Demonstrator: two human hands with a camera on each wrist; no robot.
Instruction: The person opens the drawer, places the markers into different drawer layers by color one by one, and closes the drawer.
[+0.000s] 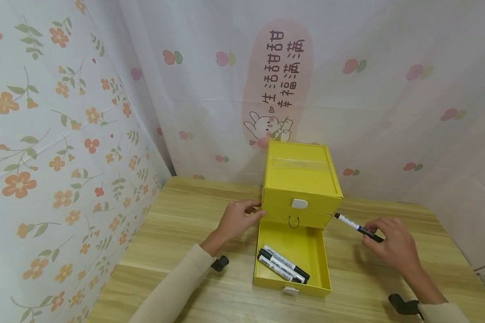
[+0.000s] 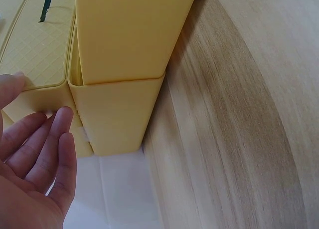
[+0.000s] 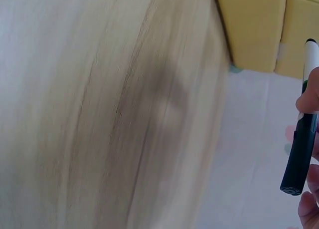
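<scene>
My right hand (image 1: 394,242) pinches a whiteboard marker (image 1: 349,220) beside the yellow drawer box (image 1: 301,172). The marker's white barrel and dark end also show in the right wrist view, where the hand is partly cut off. At the box's left side is my left hand (image 1: 239,217), its thumb (image 2: 11,89) against the middle drawer's front (image 1: 279,215) and its fairly straight fingers by the side wall. Below, the bottom drawer (image 1: 315,251) is pulled out; several white and black markers (image 1: 283,264) lie in its left part.
The box stands on a wood-grain table (image 1: 186,215), near a patterned curtain (image 1: 210,112) at the back. A flowered cloth (image 1: 64,157) hangs along the left. The top drawer has a white tab (image 1: 299,203); the middle one has a dark loop (image 1: 293,222).
</scene>
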